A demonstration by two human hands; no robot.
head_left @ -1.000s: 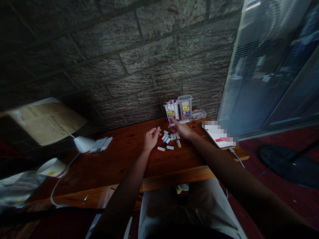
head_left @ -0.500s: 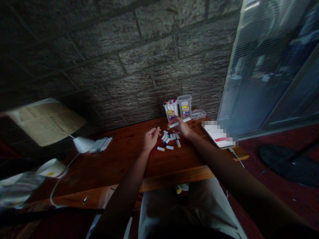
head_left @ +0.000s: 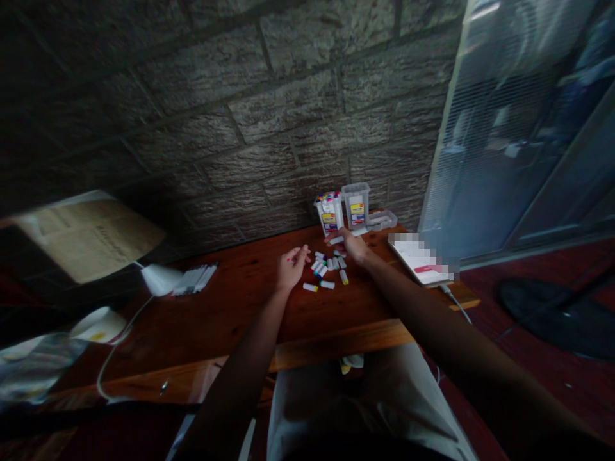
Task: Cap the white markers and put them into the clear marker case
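My right hand (head_left: 353, 246) is closed around a white marker (head_left: 337, 241), which lies across the fingers just in front of the clear bins. Left of the pile, my left hand (head_left: 291, 266) is raised with its fingers curled together; whatever is between them, if anything, is too small to make out. A small red spot shows on that hand. Between and below both hands lie several loose white marker caps (head_left: 327, 285) with yellow, green, blue and purple ends. Behind them stands a clear bin of markers (head_left: 329, 216), filled with coloured ends up.
A second clear bin (head_left: 356, 206) and a shallow clear lid (head_left: 383, 220) stand against the stone wall. A white tablet-like device (head_left: 419, 259) with a cable lies right. Left are a row of white markers (head_left: 196, 279), a paper-shaded lamp (head_left: 96, 234) and a paper cup (head_left: 100, 324).
The marker in my right hand has shifted slightly right and up, and its green end no longer shows. My left hand and the caps have stayed nearly still.
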